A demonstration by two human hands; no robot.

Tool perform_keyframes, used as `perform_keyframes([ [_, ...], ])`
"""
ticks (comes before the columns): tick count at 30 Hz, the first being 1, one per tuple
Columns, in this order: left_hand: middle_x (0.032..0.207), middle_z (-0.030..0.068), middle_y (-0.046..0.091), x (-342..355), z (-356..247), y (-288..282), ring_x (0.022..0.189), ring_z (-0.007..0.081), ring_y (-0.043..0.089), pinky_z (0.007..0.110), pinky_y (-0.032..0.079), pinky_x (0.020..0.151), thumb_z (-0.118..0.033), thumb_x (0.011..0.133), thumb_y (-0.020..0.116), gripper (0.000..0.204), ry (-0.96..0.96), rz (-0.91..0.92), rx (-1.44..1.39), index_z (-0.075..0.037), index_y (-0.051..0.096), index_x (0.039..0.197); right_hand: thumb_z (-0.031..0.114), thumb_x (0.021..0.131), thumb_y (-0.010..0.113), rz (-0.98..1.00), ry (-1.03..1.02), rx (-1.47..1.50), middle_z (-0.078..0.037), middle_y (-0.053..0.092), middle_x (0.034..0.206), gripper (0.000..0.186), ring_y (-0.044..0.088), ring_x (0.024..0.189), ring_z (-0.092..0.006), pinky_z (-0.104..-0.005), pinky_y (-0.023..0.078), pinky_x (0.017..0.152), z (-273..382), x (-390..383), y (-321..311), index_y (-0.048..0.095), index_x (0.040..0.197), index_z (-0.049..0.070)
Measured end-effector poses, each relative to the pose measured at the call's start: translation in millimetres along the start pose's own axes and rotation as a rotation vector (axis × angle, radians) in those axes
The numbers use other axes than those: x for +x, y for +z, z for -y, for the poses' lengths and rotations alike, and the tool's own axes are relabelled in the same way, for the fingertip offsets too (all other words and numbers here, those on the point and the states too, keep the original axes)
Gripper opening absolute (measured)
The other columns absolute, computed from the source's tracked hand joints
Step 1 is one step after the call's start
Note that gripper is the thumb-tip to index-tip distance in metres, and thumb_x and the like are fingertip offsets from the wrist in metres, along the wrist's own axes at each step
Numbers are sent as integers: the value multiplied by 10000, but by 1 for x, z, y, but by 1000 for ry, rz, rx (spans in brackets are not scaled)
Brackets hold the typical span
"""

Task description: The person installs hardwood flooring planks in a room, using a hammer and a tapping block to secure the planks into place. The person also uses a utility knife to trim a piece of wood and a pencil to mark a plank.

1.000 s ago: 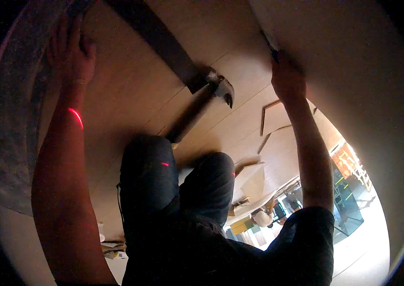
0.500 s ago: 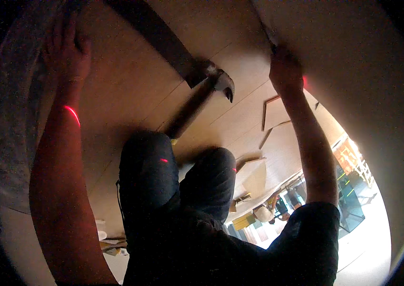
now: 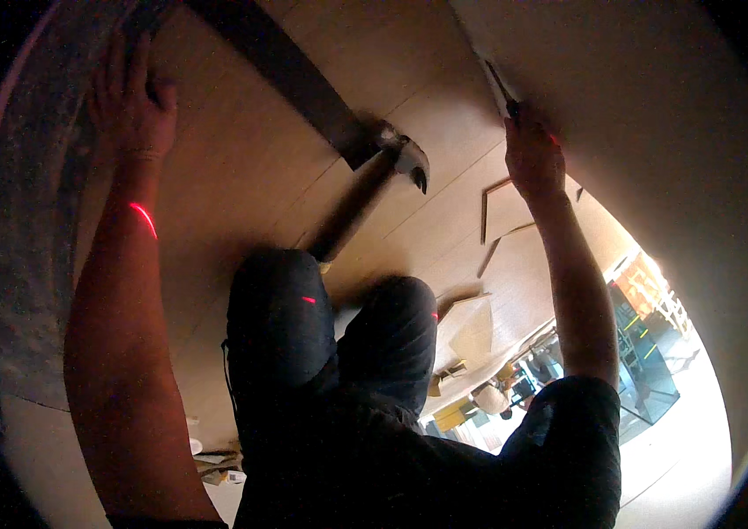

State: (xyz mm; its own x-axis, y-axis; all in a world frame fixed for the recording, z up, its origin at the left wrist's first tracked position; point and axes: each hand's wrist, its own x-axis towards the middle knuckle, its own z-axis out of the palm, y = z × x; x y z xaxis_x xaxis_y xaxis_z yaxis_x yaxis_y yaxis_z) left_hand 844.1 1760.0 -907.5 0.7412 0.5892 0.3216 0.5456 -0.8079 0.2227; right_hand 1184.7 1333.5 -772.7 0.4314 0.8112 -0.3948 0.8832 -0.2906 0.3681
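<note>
My left hand lies with its fingers stretched out at the upper left, beside a grey, curved, rough surface. At the upper right, my right hand is closed around a thin-shafted tool with a dark handle. Its narrow shaft points away from me, along the seam where the floor meets a pale wall; the exact kind of tool cannot be made out. Between my arms a claw hammer rests on the wood-look floor, its handle running toward my knee. The hammer head is by the end of a long dark strip.
A pale wall rises close on my right. Thin strips and an offcut panel lie on the floor right of my knees. Behind, in brighter light, another person is near stacked materials. Scraps lie at lower left.
My right hand has drawn slightly back toward me with the tool, and more of its shaft shows. My left hand stays flat; the view has shifted a little.
</note>
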Motion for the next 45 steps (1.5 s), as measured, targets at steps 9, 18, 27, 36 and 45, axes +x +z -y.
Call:
perform_keyframes([
  [9, 1610, 65, 377, 14, -10, -13, 1441, 341, 388, 575, 300, 1161, -342, 901, 618, 649, 27, -27, 19, -286, 445, 1524, 299, 1043, 482, -27, 4, 104, -212, 681, 1036, 302, 660, 946, -396, -524, 539, 853, 9, 32, -12, 623, 1117, 42],
  [18, 1597, 115, 383, 23, -8, -22, 1436, 376, 388, 587, 320, 1152, -277, 888, 632, 625, 110, -33, -94, -220, 483, 1492, 274, 1019, 545, 412, 529, 444, -232, 703, 1028, 335, 678, 948, -458, -576, 540, 785, 32, -36, -48, 494, 1310, 116],
  [27, 1599, 125, 381, 27, 0, -20, 1459, 377, 363, 603, 292, 1166, -283, 877, 635, 595, 19, 150, 124, -187, 522, 1453, 106, 991, 530, 24, 546, 822, -254, 621, 1127, 351, 619, 972, -466, -523, 518, 815, 118, -81, -21, 494, 1338, 59],
  [36, 1619, 139, 337, 30, -11, -27, 1494, 354, 306, 588, 226, 1202, -262, 891, 587, 558, -76, 171, 86, -148, 539, 1436, 180, 1013, 554, -211, 433, 1015, -237, 628, 1211, 338, 627, 1082, -430, -508, 529, 880, 112, 34, -14, 523, 1328, 63],
  [45, 1605, 172, 347, 30, -3, -21, 1482, 384, 315, 586, 223, 1207, -246, 894, 583, 559, -43, 143, 64, -120, 536, 1436, 349, 1005, 506, -234, 558, 733, -165, 542, 1397, 472, 553, 1244, -421, -518, 500, 991, 163, 244, -58, 457, 1457, 220],
])
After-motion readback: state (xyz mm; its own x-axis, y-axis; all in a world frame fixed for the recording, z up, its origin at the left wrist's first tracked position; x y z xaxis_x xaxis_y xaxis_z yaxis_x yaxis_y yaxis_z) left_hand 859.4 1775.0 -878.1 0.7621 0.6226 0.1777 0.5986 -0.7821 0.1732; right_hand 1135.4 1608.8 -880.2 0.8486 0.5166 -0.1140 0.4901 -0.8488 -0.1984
